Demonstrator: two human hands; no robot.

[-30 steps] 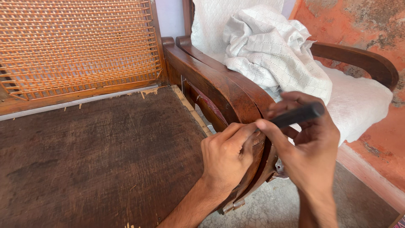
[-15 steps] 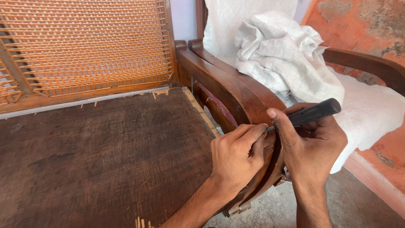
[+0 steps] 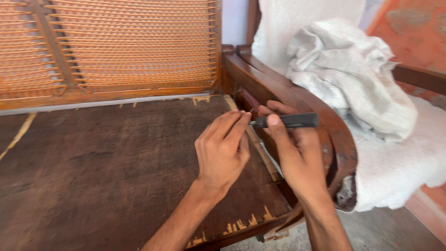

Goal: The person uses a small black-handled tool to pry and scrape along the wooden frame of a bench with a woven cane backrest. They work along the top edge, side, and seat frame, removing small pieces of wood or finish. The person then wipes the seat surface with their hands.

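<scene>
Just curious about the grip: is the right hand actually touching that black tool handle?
Touching. The head view shows the right hand wrapped around the black tool handle, thumb lying across its near side.

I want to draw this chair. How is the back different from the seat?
The back is orange woven cane with open gaps; the seat is a solid dark brown board. The back stands upright; the seat lies flat. The back looks neat, while the seat looks worn, with bits of broken cane along its edges. The left hand rests over the seat, not the back. Both sit in the same brown wooden frame.
</scene>
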